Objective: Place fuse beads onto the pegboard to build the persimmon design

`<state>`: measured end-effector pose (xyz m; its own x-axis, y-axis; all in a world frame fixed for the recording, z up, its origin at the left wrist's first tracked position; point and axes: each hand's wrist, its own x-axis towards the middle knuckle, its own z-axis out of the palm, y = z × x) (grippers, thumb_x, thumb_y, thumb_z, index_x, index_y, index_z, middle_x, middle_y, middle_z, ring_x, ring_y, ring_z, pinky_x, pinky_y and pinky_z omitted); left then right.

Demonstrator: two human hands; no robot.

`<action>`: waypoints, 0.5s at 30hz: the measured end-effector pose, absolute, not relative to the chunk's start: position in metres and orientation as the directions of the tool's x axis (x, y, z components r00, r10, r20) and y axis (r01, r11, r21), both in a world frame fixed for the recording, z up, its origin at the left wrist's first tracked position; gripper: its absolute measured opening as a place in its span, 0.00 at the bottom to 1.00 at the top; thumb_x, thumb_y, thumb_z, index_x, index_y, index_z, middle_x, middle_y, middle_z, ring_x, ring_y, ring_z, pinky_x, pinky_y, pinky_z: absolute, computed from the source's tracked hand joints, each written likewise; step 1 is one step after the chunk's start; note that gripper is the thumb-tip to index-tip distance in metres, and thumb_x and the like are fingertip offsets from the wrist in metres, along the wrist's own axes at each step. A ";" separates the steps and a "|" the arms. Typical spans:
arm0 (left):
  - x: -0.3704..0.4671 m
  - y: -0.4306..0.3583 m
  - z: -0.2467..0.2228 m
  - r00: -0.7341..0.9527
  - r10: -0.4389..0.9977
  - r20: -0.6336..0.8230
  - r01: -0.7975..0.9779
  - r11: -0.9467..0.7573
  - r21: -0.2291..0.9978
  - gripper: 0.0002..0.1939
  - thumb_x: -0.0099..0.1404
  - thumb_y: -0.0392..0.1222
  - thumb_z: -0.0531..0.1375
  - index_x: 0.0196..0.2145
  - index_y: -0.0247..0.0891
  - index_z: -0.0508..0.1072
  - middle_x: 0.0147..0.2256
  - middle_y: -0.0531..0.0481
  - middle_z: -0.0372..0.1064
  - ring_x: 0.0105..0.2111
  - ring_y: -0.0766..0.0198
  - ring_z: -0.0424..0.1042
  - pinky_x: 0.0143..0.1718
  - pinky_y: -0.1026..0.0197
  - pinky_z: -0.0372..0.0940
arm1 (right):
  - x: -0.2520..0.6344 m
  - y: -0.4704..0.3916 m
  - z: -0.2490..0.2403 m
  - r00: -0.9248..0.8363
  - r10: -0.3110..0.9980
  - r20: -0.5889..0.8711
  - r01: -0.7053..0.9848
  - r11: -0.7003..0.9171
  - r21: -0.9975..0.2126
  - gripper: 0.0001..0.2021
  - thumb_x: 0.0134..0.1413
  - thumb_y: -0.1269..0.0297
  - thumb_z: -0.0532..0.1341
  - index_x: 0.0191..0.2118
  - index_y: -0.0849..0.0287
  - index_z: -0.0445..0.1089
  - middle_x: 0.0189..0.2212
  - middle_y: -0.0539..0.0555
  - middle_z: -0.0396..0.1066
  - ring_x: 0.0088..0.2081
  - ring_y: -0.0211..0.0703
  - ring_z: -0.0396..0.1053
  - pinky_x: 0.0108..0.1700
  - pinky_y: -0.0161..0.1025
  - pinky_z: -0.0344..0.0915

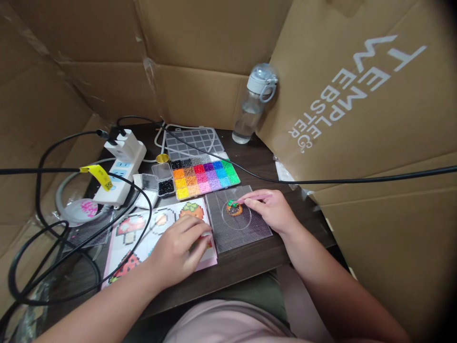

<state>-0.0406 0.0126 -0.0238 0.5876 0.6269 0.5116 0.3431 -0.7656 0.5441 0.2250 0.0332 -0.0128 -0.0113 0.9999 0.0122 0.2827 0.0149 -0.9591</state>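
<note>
My right hand (273,209) grips a pair of pink tweezers (257,196), their tips at the upper edge of a small bead design (234,208). That design has green beads on top and an orange outline with darker beads inside. It sits within a round outline on a clear pegboard (228,240). My left hand (180,247) rests over a printed pattern sheet (150,238) of pixel pictures, among them a strawberry and a mushroom. Its fingers are curled towards the thumb; whether they hold something small is hidden.
Behind the sheet lies an open bead box (205,177) sorted by colour, beside a small case of black beads (165,186). A water bottle (250,105) stands at the back. A power strip (119,178) and looping black cables (39,190) crowd the left. Cardboard walls surround the table.
</note>
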 end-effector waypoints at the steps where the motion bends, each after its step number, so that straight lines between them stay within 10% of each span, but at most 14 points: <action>1: -0.041 0.013 -0.024 0.581 0.636 0.508 0.347 -0.758 0.553 0.08 0.69 0.31 0.55 0.43 0.36 0.72 0.35 0.45 0.70 0.36 0.59 0.71 0.38 0.56 0.67 | 0.225 0.033 -0.012 -0.013 1.000 0.008 0.283 0.011 -0.959 0.07 0.49 0.62 0.66 0.32 0.58 0.81 0.32 0.56 0.81 0.36 0.47 0.78 0.43 0.42 0.72; 15: -0.043 0.013 -0.029 0.565 0.672 0.479 0.405 -0.731 0.549 0.07 0.70 0.34 0.53 0.40 0.41 0.70 0.35 0.47 0.70 0.36 0.60 0.72 0.37 0.60 0.70 | 0.225 0.034 -0.011 0.257 0.961 0.101 -0.167 0.147 -0.975 0.10 0.50 0.60 0.65 0.26 0.61 0.79 0.20 0.55 0.73 0.17 0.32 0.57 0.18 0.32 0.51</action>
<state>-0.0432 0.0130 -0.0293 0.5649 0.6719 0.4789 0.4048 -0.7314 0.5488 0.2251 0.0339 -0.0111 0.2574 0.9610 0.1008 -0.1670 0.1470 -0.9749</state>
